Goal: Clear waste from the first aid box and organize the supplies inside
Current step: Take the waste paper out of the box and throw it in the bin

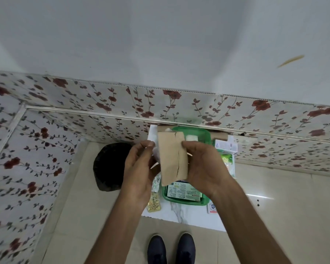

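Observation:
I hold a torn piece of brown cardboard [172, 158] upright above the green first aid box [203, 200], which sits on a small white table [187, 216]. My right hand [202, 166] grips the cardboard's right edge. My left hand [141, 168] holds its left edge along with a bit of clear plastic. Inside the box lies a printed medicine carton [183, 192] and, at the far end, a white roll [191, 138]. Blister packs [154, 201] lie on the table left of the box.
A black waste bag [109, 166] stands on the floor left of the table. White and green packets [227, 151] lie right of the box, a small card [211, 207] near its front corner. Floral wall panels surround the corner. My shoes [171, 248] stand before the table.

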